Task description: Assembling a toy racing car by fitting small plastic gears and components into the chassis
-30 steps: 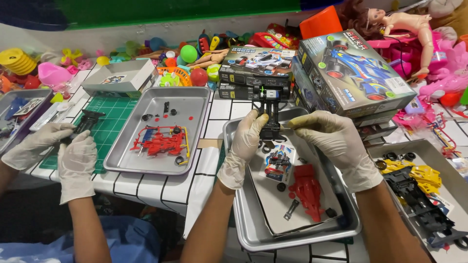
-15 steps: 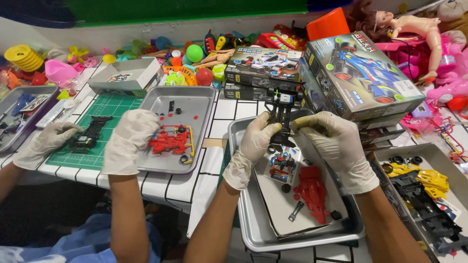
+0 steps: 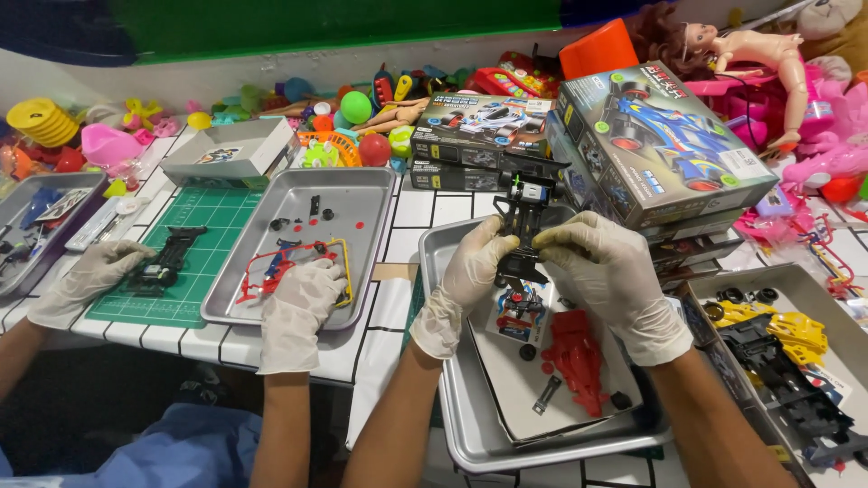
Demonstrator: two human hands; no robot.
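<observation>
Head view, left hand (image 3: 470,271) and right hand (image 3: 606,271) — grips closed on black toy-car chassis (image 3: 523,221)

— We note a green cutting mat (image 3: 203,237) at left, beside a grey tray (image 3: 362,194) holding small parts.

— We also record stacked toy car boxes (image 3: 665,149), a doll (image 3: 755,54), yellow rings (image 3: 36,122).

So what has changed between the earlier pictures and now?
The co-worker's gloved hand moved from the green cutting mat to the left metal tray and now rests on the red parts frame. The person's left hand and right hand hold the black toy car chassis over the near tray, unchanged.
</observation>
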